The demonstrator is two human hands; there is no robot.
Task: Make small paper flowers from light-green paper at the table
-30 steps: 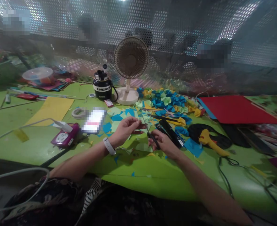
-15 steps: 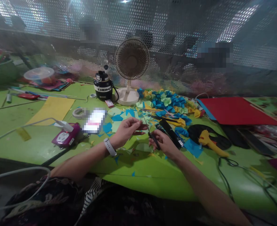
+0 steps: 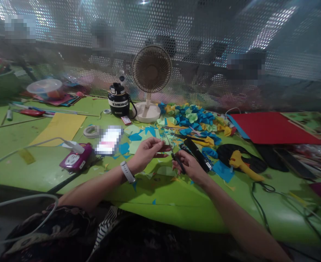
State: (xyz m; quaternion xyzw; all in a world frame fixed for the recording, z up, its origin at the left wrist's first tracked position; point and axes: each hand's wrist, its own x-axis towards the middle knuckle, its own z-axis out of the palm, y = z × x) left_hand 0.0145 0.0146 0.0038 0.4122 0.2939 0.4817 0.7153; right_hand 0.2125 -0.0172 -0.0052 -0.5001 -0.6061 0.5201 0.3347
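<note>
My right hand is closed around the dark handles of a pair of scissors. Their thin blades point up and to the left, close to the fingertips of my left hand. That hand has thumb and index finger pinched together, the other fingers loosely curled. Whatever sits in the pinch is too small to make out. Beyond both hands lie cut pieces of pale green and blue paper. Small paper scraps are scattered on the green tabletop below them.
A fan and a black bottle stand behind. Folded blue, green and yellow paper shapes are heaped at the back. A yellow glue gun lies right; a lit phone and purple power socket lie left.
</note>
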